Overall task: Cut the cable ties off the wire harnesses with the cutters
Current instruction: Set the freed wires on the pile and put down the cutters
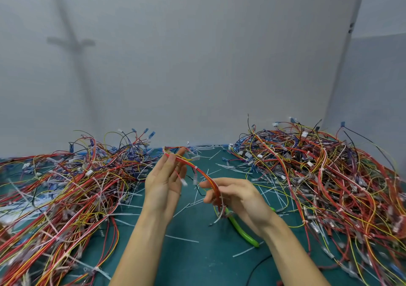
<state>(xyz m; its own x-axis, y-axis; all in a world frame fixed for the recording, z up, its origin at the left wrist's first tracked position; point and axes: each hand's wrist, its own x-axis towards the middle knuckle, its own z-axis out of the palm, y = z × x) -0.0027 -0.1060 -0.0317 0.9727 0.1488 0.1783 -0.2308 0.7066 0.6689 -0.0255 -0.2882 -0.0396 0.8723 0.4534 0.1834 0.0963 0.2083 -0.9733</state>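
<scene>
Two tangled heaps of wire hem in the work: the left heap (66, 186) fills the 9 o'clock side and the right heap (318, 175) the 3 o'clock side. Both run to the near edge of the view. That leaves one open lane of green worktop (197, 263) from 12 to 6 o'clock, and both hands sit in it. The harness (197, 170) in hand is a red and orange bundle. Its long axis arcs from 11 o'clock, up at the left hand (163, 182), down to 5 o'clock at the right hand (239, 197). The left fingers (173, 161) stand straight and slightly apart, pointing to 12, with the bundle's far end lying across their tips. The right fingers (212, 185) are curled and pinch the bundle's near end. The cutters (241, 230) show under that hand, one green handle pointing to 5 o'clock. Whether the hand holds them or they lie on the worktop cannot be told. White cut ties (182, 239) lie scattered along the lane, thickest toward 1 o'clock. A black cord (259, 263) curls at 5 o'clock. A plain grey wall (197, 65) closes off the back.
</scene>
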